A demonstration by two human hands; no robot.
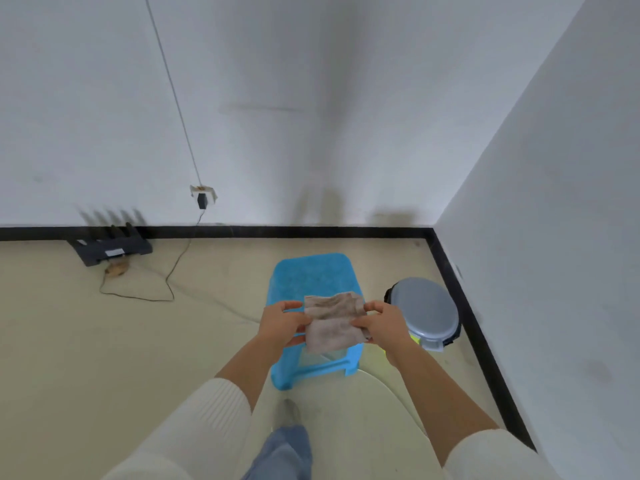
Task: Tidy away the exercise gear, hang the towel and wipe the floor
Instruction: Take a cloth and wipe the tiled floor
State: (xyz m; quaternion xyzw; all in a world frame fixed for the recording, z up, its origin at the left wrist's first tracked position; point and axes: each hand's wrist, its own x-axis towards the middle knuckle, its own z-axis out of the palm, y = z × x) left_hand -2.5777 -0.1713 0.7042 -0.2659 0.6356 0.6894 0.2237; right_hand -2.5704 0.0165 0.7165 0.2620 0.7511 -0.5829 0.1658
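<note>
Grey-brown cloth point(331, 322) was pinched by left hand point(282, 322) and right hand point(379, 325) above the blue stool point(311, 271), likely being folded for floor wiping next.

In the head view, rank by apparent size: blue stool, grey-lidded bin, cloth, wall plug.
1. blue stool
2. grey-lidded bin
3. cloth, held nearer the camera, so that pair is unsure
4. wall plug

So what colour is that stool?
The stool is bright blue; the head view shows it well.
</note>
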